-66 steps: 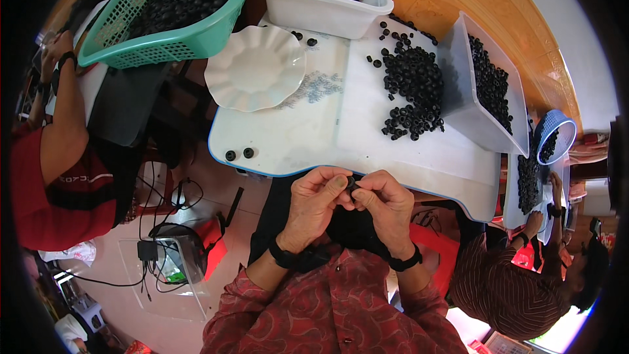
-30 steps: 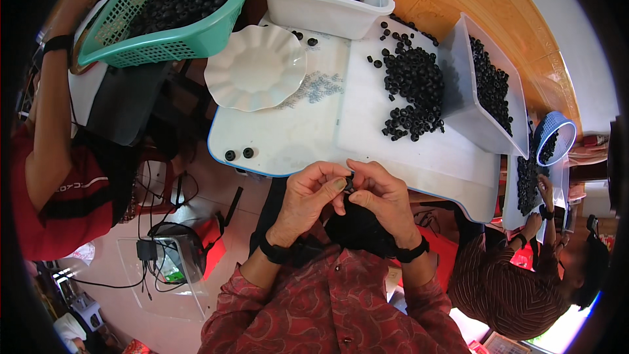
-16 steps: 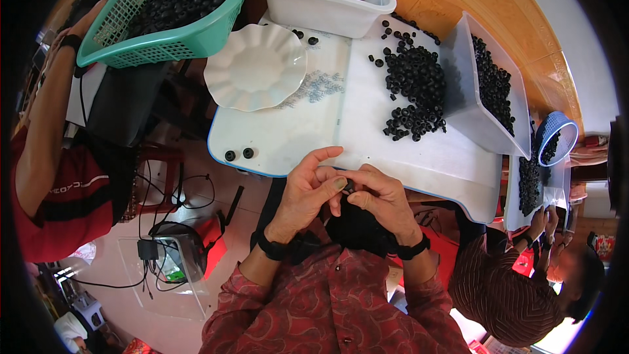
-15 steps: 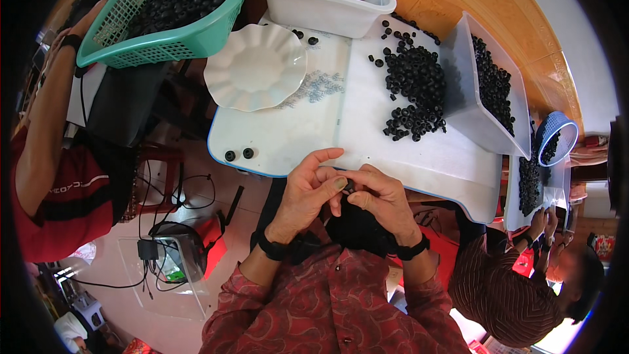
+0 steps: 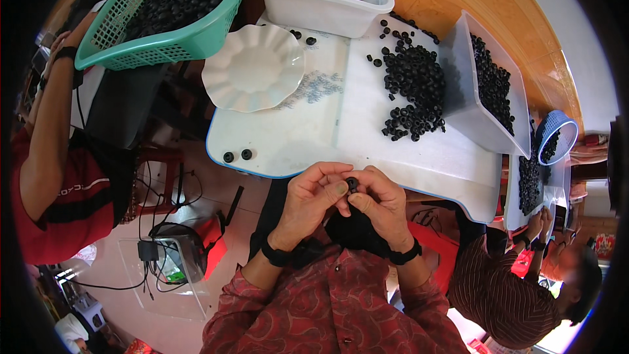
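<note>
In front of me, just off the table's near edge, my left hand (image 5: 309, 198) and my right hand (image 5: 383, 204) meet around a small black ring-shaped part (image 5: 352, 184). Its dark hole faces up between the fingertips. The right thumb and fingers pinch it, and the left thumb and fingers close on its left side. Two loose black round parts (image 5: 237, 156) rest at the table's near left corner. Past my hands lies a heap of small black parts (image 5: 413, 78). Small clear bits (image 5: 316, 87) are scattered beside a white scalloped plate (image 5: 254, 69).
A white tub (image 5: 321, 10) stands at the back. To the right, a tilted translucent bin (image 5: 458, 85) holds black parts. A green basket (image 5: 157, 51) full of black rings is at far left. People sit on both sides; cables (image 5: 157, 242) lie at lower left.
Both hands have come slightly lower and nearer to me. The black ring part has turned so that its hole shows more. The left neighbour's arm has shifted.
</note>
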`<state>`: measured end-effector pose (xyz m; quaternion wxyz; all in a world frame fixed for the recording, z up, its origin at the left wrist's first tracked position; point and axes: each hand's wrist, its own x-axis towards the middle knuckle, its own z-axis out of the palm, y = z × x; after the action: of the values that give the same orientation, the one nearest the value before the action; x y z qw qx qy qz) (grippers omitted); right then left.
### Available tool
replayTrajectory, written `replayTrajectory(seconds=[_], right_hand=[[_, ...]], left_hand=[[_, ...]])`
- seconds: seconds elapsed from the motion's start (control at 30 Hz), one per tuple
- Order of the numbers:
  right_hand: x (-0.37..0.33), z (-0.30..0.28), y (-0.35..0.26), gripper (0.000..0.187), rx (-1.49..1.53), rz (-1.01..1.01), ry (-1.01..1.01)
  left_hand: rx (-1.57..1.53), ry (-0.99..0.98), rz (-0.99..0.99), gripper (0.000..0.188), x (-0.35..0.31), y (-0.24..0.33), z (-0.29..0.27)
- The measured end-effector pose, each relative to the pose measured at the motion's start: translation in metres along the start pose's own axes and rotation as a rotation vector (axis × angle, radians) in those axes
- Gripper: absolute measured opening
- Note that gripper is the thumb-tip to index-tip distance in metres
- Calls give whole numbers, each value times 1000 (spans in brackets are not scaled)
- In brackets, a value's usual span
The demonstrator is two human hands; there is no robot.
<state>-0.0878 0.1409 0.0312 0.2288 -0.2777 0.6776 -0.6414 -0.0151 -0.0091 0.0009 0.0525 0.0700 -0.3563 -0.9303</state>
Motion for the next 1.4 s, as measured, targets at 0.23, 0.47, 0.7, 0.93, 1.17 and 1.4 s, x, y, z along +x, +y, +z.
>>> replayTrajectory(seconds=[0.23,0.47,0.7,0.93,1.17,1.4], right_hand=[[0,3,-2,32,-39,-59,44],[-1,-2,1,34,-188,-52,8],[-1,1,2,36,-226,-79,17],[-1,-1,2,39,-221,-84,-14],[-2,-4,7,37,-125,-50,0],[-5,-1,3,32,-77,-41,85]], left_hand=[[24,15,-39,30,0,2,4],[118,10,-81,28,-1,8,-1],[189,34,-116,31,-4,10,4],[215,53,-143,31,-4,8,4],[208,32,-129,29,-4,10,7],[150,-127,-51,45,-4,12,-1]])
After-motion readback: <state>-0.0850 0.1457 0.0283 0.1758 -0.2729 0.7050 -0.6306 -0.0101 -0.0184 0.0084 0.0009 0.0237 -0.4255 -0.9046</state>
